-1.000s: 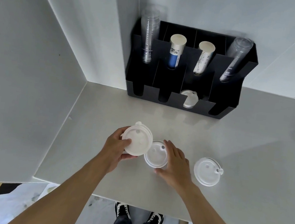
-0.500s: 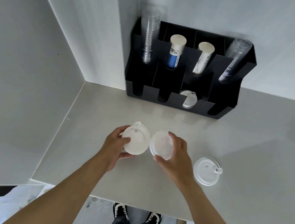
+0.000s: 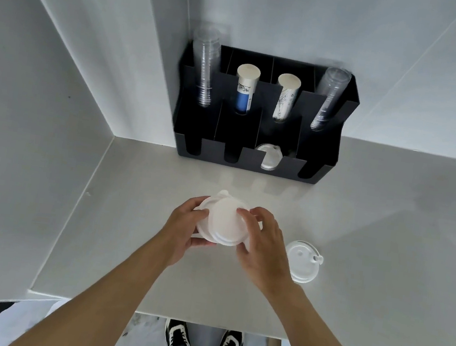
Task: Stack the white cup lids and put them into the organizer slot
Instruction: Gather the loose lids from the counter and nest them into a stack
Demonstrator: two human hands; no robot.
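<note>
A: White plastic lids, thin and light, likely flexy and slick. Take them by the rim.
B: Agreed. Left hand cups the stack's far side, right hand curled on its near rim, above the counter.
A: Loose lid just right of the right hand.

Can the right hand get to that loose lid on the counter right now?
Probably yes, but not this instant. The loose lid lies flat just beside the right hand with bare counter around it, nothing in the way. That hand is busy steadying the lid stack with the left hand.
</note>
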